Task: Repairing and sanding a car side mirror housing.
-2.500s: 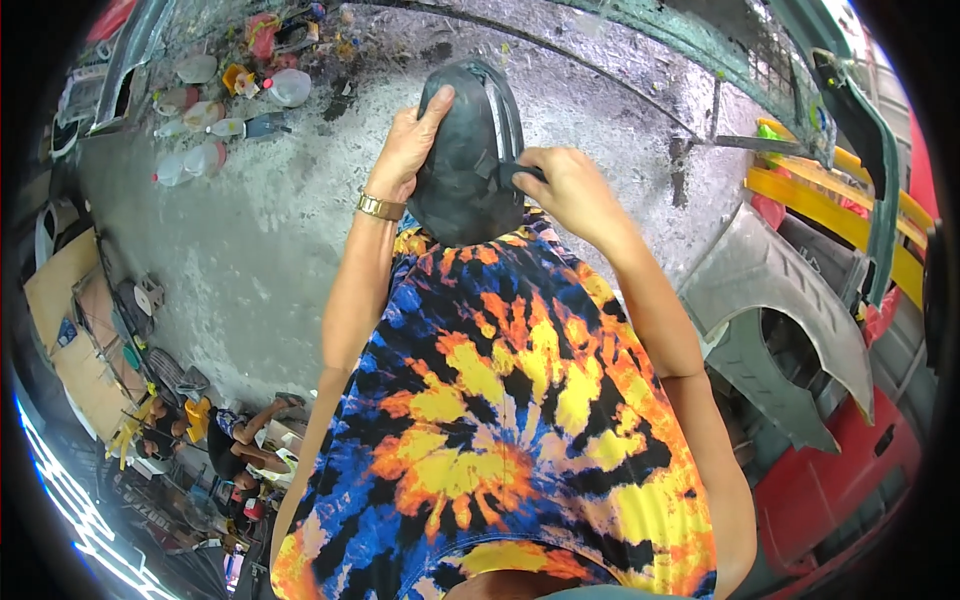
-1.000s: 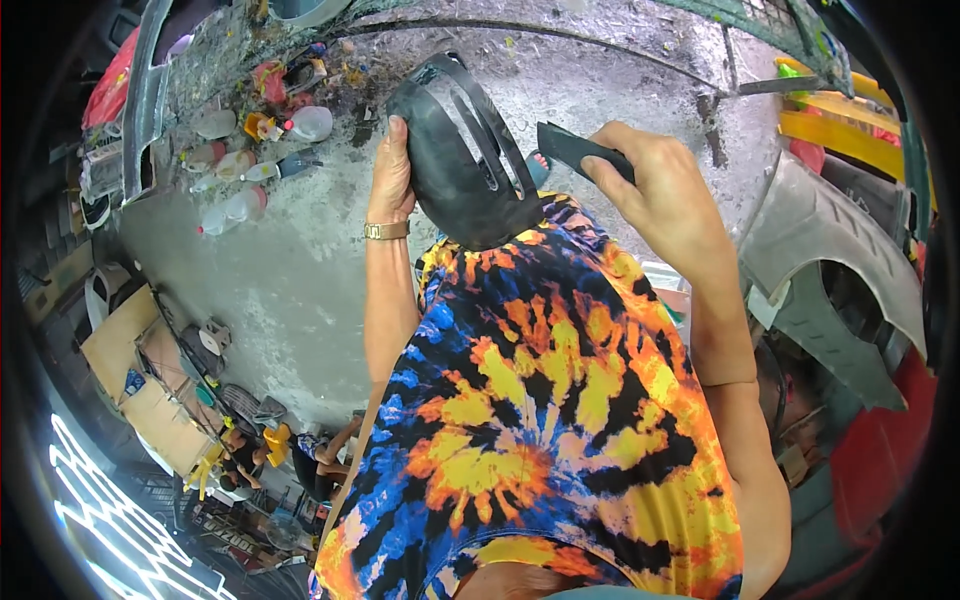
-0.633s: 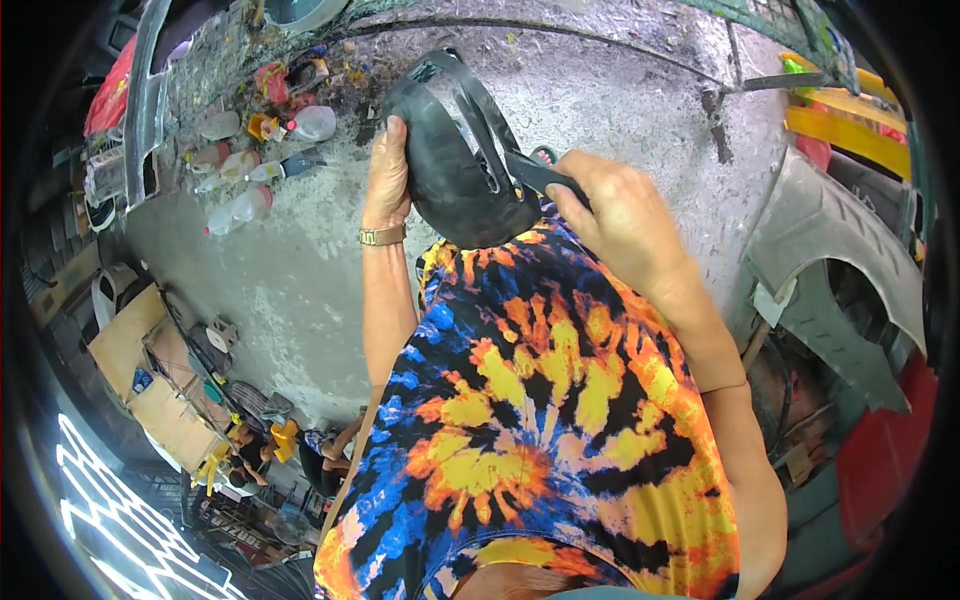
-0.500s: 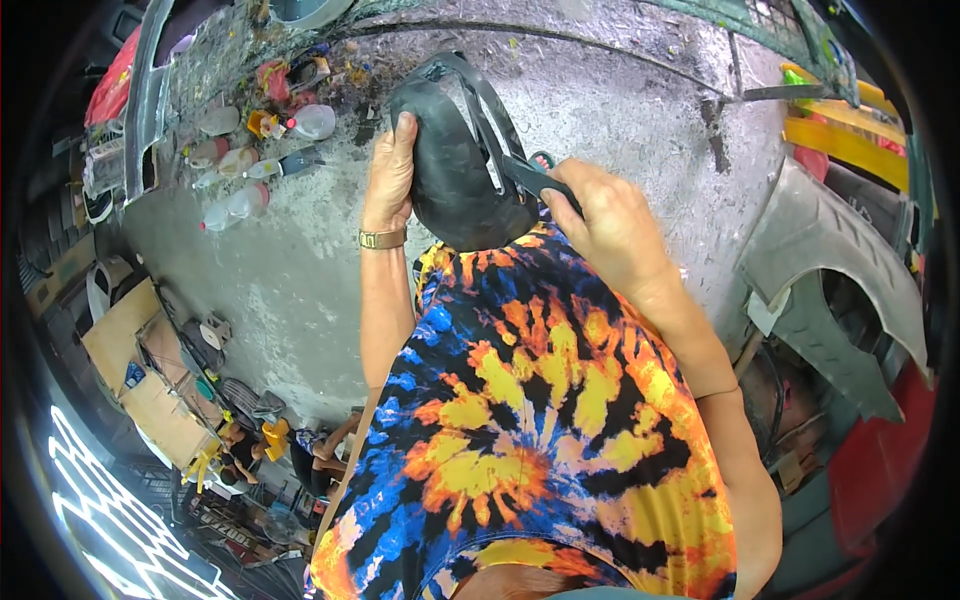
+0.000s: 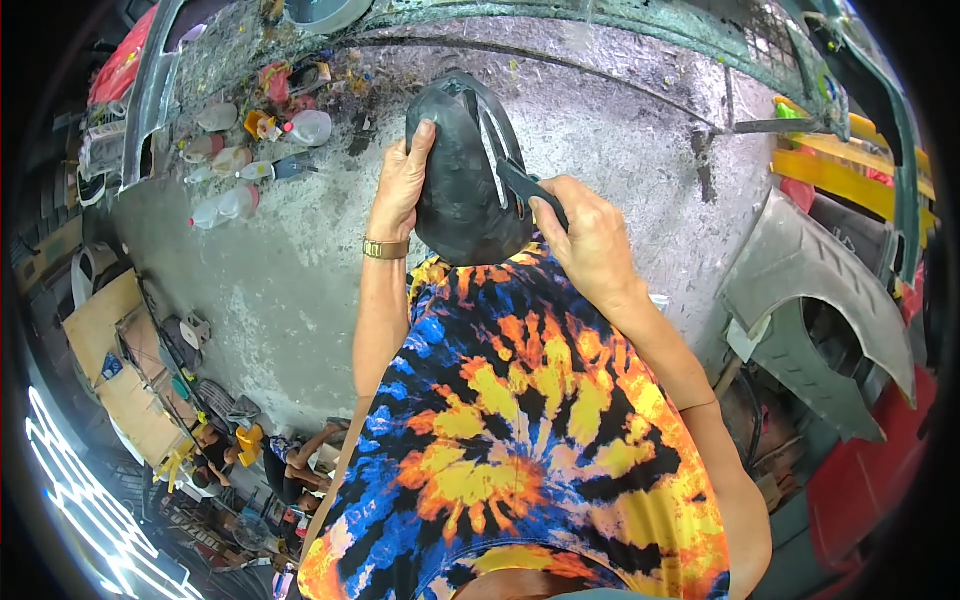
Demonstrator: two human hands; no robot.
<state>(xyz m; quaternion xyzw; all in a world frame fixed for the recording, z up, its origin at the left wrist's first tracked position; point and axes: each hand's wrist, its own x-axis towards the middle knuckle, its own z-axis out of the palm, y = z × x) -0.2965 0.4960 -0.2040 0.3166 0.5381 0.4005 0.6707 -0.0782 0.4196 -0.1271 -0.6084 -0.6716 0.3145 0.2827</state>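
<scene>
A black, rounded hollow shell (image 5: 457, 190), shaped like a car side-mirror housing, is held upright just in front of my shirt. My left hand (image 5: 402, 180) grips its left side, thumb lying over the curved face. My right hand (image 5: 590, 228) is closed round a flat dark tool (image 5: 520, 182), which looks like a scraper. The tool's front end meets the right rim of the shell, beside a light strip (image 5: 491, 150) along the opening. Whether its tip is inside the rim is hard to make out.
Plastic bottles (image 5: 225, 207) and litter lie on the worn concrete floor (image 5: 290, 290) at far left. On the right stand a grey car fender (image 5: 800, 255) and yellow panels (image 5: 830, 180). A metal frame (image 5: 620, 85) crosses the far side. People sit at lower left (image 5: 295, 465).
The shell has tilted slightly, and sits a little lower in the picture. My right hand and the tool have shifted a little left and down. Both hands keep their grip.
</scene>
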